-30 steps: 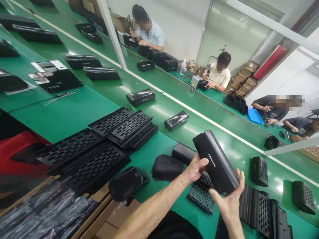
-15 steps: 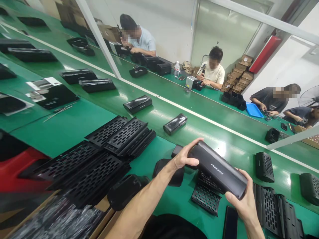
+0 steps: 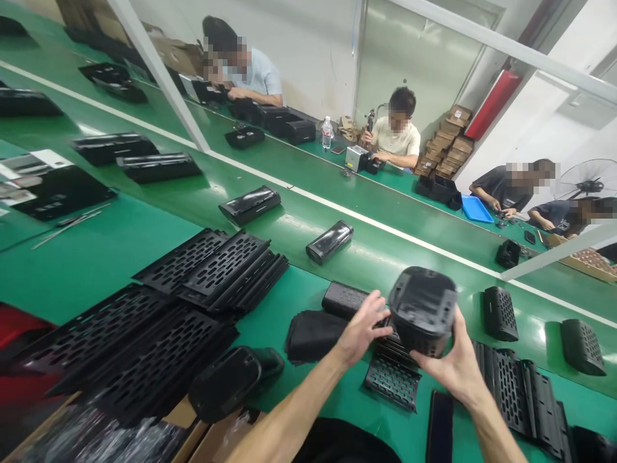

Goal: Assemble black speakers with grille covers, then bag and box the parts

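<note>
In the head view, the right hand (image 3: 457, 360) grips a black casing (image 3: 423, 302) from its right side and from below, raised above the near part of the green surface (image 3: 144, 238), one closed end tipped toward the camera. The left hand (image 3: 364, 328) has its fingers spread just left of the casing; whether a fingertip touches it, I cannot tell.

As for progress, the held casing looks put together at the end that shows; its long faces are mostly turned from view, so how complete they are cannot be told. Beyond the hands, to the right, two upright units (image 3: 500, 313) (image 3: 583, 346) show perforated faces and seem assembled. Much seems left in parts: loose perforated panels (image 3: 164, 334) lie piled at left, a smaller panel (image 3: 393, 382) lies below the hands, and a row of panels (image 3: 513, 392) stands at near right.
</note>
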Motion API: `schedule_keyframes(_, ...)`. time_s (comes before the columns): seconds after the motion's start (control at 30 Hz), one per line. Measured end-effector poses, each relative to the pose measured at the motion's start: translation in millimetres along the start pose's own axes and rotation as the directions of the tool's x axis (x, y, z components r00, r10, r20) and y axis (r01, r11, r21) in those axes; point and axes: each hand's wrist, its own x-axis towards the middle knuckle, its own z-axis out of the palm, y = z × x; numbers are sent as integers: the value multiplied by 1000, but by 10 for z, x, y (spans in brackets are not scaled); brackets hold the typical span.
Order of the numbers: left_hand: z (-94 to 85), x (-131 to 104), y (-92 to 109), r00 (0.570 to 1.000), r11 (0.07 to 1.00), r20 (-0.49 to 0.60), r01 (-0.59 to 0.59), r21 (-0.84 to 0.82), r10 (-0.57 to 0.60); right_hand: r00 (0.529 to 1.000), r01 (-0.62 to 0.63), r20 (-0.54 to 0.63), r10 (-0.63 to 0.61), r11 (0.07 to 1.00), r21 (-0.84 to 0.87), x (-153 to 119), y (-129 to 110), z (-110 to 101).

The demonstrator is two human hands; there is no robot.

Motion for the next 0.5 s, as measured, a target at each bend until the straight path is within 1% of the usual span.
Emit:
schedule_keyframes(0.03,-28,-23,115,996,995,-11,-83,60,84,997,78,4,-78,992,-104,34,-26,-86)
schedule_keyframes(0.07,-41,-44,224,989,979,23,-145,140,143,987,163,37,-159,960,-227,65,-50,-159)
schedule_keyframes(0.1,-39,-63,313,983,956,57,-181,229,173,970,241,97,-222,909,-339,92,-71,-211)
schedule_keyframes(0.13,-22,-79,376,980,929,86,-200,312,182,953,301,160,-256,857,-419,114,-88,-241)
schedule_keyframes(0.17,1,-94,411,979,900,93,-201,388,179,939,339,214,-267,817,-466,131,-99,-254)
schedule_keyframes(0.2,26,-107,421,981,876,78,-194,441,178,929,363,257,-267,798,-481,140,-101,-256)
schedule_keyframes(0.23,44,-121,413,981,863,53,-188,468,185,922,373,288,-260,799,-472,141,-90,-256)
schedule_keyframes(0.27,53,-136,394,980,860,29,-189,474,199,923,364,295,-249,817,-448,132,-65,-259)
schedule_keyframes(0.3,48,-153,373,976,863,7,-197,465,219,934,328,276,-227,850,-412,112,-23,-268)
schedule_keyframes(0.33,32,-170,354,971,868,-12,-208,452,239,954,265,236,-187,893,-363,83,32,-282)
schedule_keyframes(0.4,-22,-200,337,965,877,-40,-217,429,258,988,86,144,-57,975,-204,6,173,-308)
schedule_keyframes(0.47,-78,-214,342,965,876,-50,-211,435,257,991,-75,108,75,997,2,-78,313,-298)
schedule_keyframes(0.5,-99,-214,349,966,867,-49,-206,453,255,989,-117,102,108,989,88,-117,370,-275)
